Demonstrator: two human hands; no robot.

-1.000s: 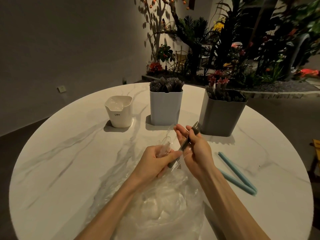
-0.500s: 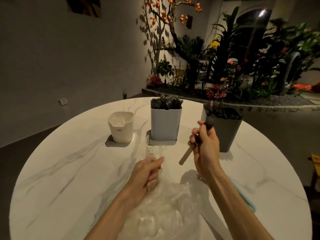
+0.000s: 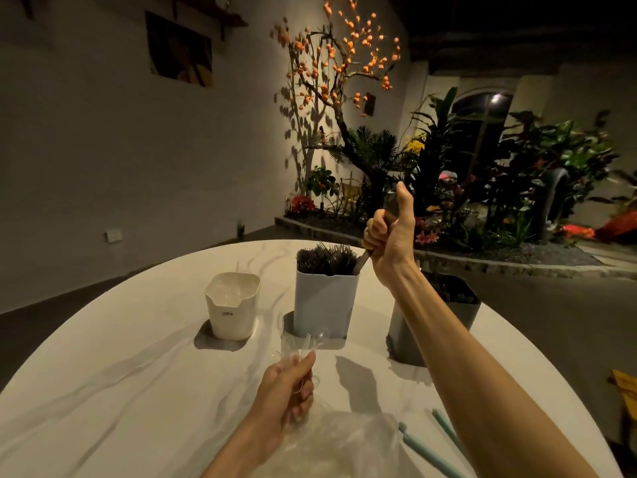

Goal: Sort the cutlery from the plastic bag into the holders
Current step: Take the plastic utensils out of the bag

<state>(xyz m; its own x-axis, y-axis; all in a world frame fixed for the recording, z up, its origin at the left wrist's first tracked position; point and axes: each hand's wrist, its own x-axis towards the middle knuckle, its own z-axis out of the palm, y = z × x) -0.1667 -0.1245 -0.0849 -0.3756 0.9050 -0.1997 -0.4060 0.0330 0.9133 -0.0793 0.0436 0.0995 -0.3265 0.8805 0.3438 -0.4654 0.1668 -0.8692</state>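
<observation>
right hand [image 3: 387, 236], fingers clamped on a dark plastic utensil [image 3: 361, 264], aims its handle into the white rectangular holder [image 3: 324, 305] of matching forks, while left hand [image 3: 287, 388] pinches clear plastic spoons [image 3: 303, 343] nearer.

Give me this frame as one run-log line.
right hand: holds dark utensil, handle over middle holder | left hand: holds clear cutlery | plastic bag: on table
</observation>
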